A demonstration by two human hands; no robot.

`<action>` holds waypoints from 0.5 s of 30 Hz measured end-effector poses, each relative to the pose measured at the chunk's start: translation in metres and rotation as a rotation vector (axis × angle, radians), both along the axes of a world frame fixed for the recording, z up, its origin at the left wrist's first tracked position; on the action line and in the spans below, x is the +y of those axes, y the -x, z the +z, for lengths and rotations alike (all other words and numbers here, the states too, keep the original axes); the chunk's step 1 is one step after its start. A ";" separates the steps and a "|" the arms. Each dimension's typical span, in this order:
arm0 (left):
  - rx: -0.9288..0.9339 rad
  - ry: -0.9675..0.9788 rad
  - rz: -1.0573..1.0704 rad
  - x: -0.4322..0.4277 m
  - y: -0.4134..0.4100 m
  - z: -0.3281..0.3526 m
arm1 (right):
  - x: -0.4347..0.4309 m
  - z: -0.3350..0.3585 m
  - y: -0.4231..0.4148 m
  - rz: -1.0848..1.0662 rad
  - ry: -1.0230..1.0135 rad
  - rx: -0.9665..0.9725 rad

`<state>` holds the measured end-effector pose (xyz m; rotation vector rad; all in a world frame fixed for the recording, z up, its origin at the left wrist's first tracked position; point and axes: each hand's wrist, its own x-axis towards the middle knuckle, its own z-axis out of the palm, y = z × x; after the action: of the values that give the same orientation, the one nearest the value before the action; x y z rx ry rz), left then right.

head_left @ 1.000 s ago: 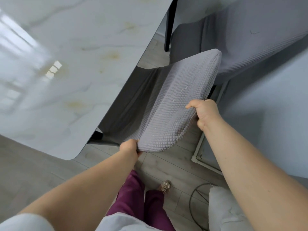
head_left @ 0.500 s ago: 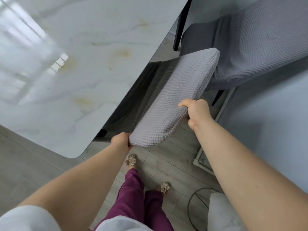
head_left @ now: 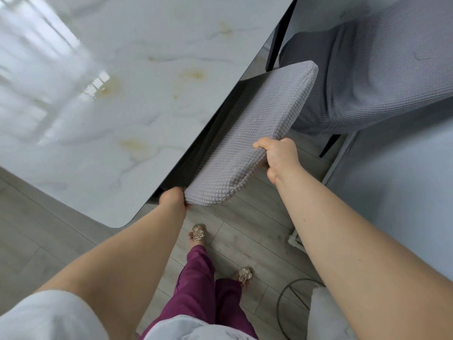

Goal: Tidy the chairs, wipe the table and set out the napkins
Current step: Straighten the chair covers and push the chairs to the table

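The chair with a grey waffle-pattern cover is in the centre of the frame, just beside the right edge of the table. The top of its back points to the lower part of the frame, and its darker, shadowed part goes under the table edge.

The right hand grips the right side of the chair back, with the thumb on top of the cover and the fingers curled round the edge. The left hand holds the lower left corner of the back. Its fingers are hidden behind the fabric, so they seem to be clamped on the corner, but the view is poor there.

The table fills the upper left of the frame. It has a glossy white marble top with yellow veins and a rounded corner.

A second chair with a similar grey cover stands in the upper right, near the first one.

Below the hands is a grey wooden floor, and on it two feet in slippers with flowers, under purple trousers.
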<state>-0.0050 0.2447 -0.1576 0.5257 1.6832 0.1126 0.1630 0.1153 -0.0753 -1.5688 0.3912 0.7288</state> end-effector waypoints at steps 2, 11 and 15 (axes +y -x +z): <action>0.004 -0.002 -0.010 0.000 0.001 0.000 | 0.000 -0.002 -0.002 0.035 0.037 -0.009; 0.107 -0.232 -0.563 -0.018 -0.004 0.038 | -0.020 0.020 -0.001 0.336 0.182 0.006; 0.140 -0.459 -0.816 -0.045 -0.013 0.084 | -0.051 0.054 -0.001 0.496 0.304 -0.124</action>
<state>0.0083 0.1995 -0.0737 1.5527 1.4541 -0.1416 0.1638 0.0642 -0.0215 -2.0205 0.0123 0.9744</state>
